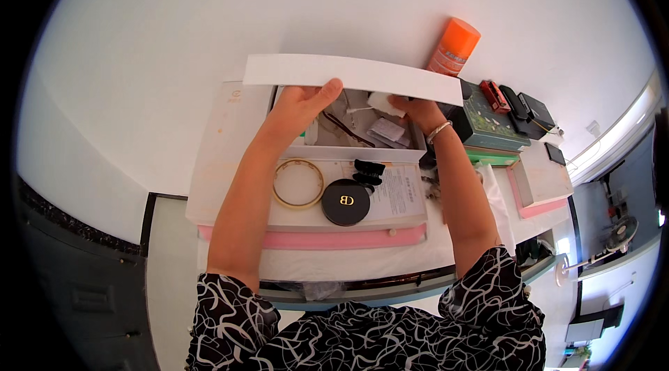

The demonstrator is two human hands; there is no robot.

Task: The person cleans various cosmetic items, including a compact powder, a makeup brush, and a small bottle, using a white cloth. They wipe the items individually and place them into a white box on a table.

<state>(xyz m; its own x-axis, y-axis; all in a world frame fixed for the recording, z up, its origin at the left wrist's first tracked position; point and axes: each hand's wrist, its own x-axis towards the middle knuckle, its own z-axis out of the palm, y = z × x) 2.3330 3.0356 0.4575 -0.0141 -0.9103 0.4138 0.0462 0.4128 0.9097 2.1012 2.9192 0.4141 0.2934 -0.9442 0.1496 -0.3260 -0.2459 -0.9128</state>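
My left hand (303, 109) holds up the white lid (355, 70) of a white box, thumb over its near edge and the other fingers hidden. Under the lid's right end, my right hand (420, 114) reaches into the white box (360, 154), its fingers on a soft white piece (385, 103). In the box lie a dark brown strap (347, 129), a folded pale packet (388, 131) and a cotton swab (359, 109). Just in front of it are a gold ring-shaped band (299, 206), a round black compact (345, 203) and a black hair claw clip (368, 171).
An orange-capped spray can (453, 47) stands against the wall behind. To the right are a dark green box (494, 123) with small items on top, a black phone (555, 153) and an open pale box (541, 175). Below the tabletop, a drawer (360, 286) is partly open.
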